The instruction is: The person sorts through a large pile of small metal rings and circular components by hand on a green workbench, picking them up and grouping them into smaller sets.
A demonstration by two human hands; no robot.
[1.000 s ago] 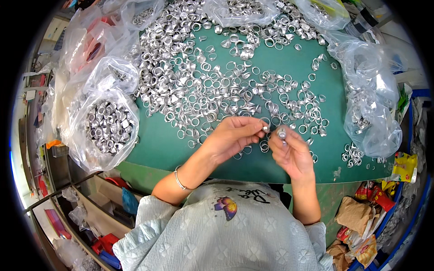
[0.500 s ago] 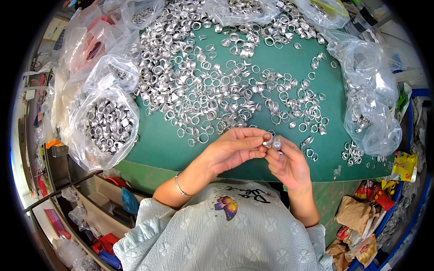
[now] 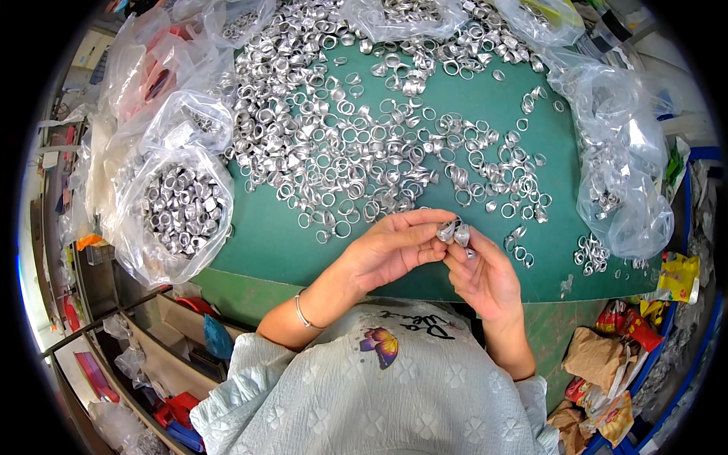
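Close together over the table's near edge, both hands hold silver-coloured rings. My left hand (image 3: 398, 246) pinches one ring (image 3: 446, 231) between thumb and fingertips. Right beside it, my right hand (image 3: 489, 277) is closed on another ring (image 3: 462, 234), and a further shiny ring shows lower between its fingers. The wide faces of the two upper rings sit side by side, nearly touching. How many rings the fingers hide I cannot tell. Beyond my hands spreads a large heap of loose silver rings (image 3: 364, 163) on the green table mat (image 3: 265, 246).
A clear plastic bag full of rings (image 3: 182, 212) stands at the left. More plastic bags (image 3: 618, 174) lie along the right edge. A small pile of rings (image 3: 591, 254) lies at the near right. Open drawers (image 3: 171, 334) are below left; snack packets and brown paper (image 3: 599, 360) are below right.
The ring in my left hand has turned, so its wide face now shows beside the right hand's ring. Both hands have stayed almost in place.
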